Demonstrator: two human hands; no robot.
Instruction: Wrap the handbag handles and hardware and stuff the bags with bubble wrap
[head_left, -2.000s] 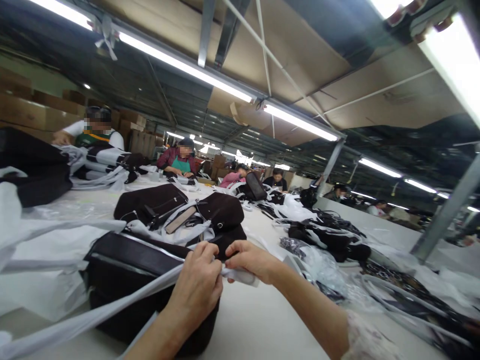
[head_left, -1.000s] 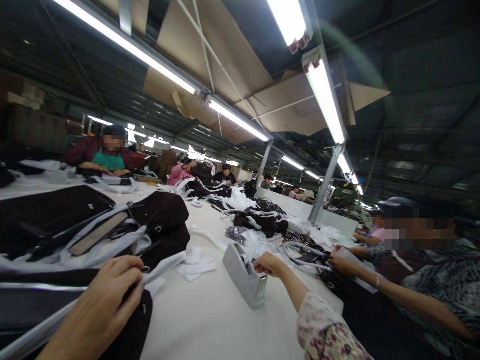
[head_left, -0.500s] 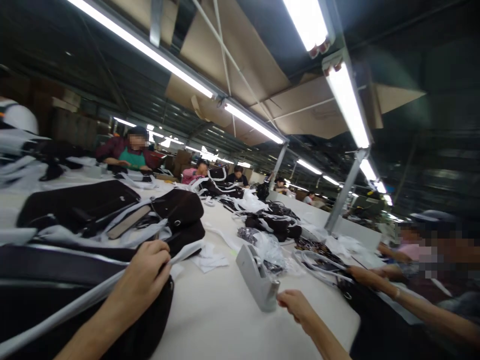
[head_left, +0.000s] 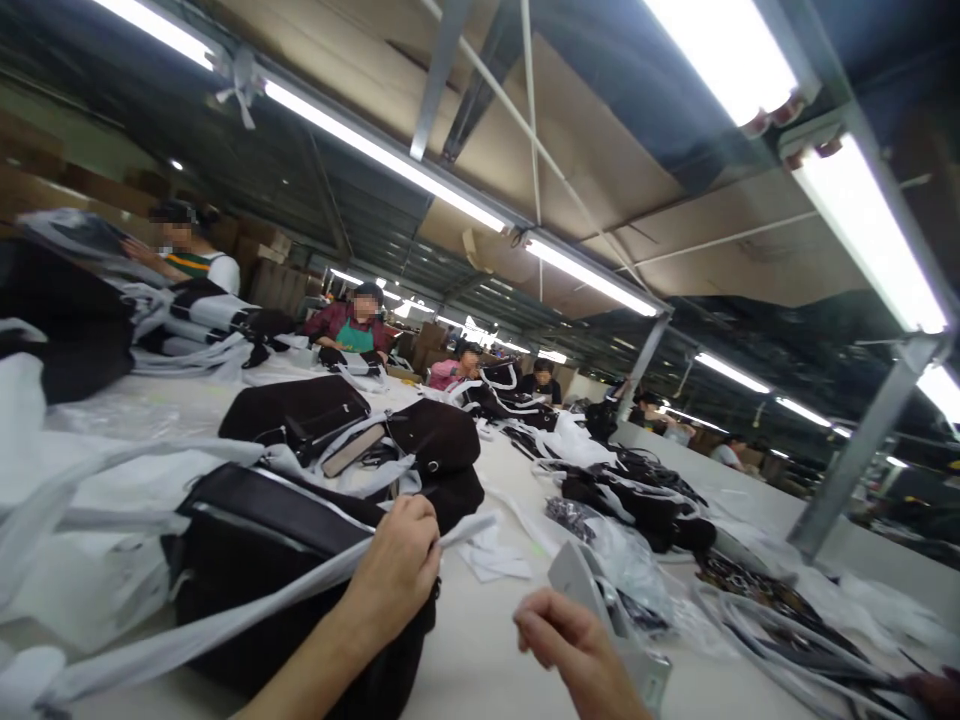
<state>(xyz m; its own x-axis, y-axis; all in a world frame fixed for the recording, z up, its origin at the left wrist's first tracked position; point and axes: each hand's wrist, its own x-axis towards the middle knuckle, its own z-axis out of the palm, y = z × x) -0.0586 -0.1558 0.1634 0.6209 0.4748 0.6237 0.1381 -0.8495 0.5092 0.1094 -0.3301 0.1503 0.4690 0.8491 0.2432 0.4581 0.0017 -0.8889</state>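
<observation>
A black handbag [head_left: 255, 560] with a silvery trim line lies in front of me on the white table [head_left: 480, 640]. My left hand [head_left: 397, 570] is closed around a strap [head_left: 247, 612] wrapped in white material, which runs slantwise across the bag. Beside a grey tape dispenser [head_left: 574, 572], my right hand [head_left: 566, 640] is raised with thumb and fingers pinched together. Whatever sits in that pinch, if anything, is too small to make out. The right forearm hides part of the dispenser.
Behind lies a second black bag [head_left: 292, 410] with wrapped straps. White paper scraps [head_left: 491, 555] and a clear plastic bag [head_left: 634, 560] lie near the dispenser. More bags and straps cover the right side. Several people sit or stand around the far tables. A metal post [head_left: 855, 460] rises at right.
The view has swung left. My right hand has come away from the dispenser's metal end, toward the bag. My left hand keeps its grip on the wrapped strap.
</observation>
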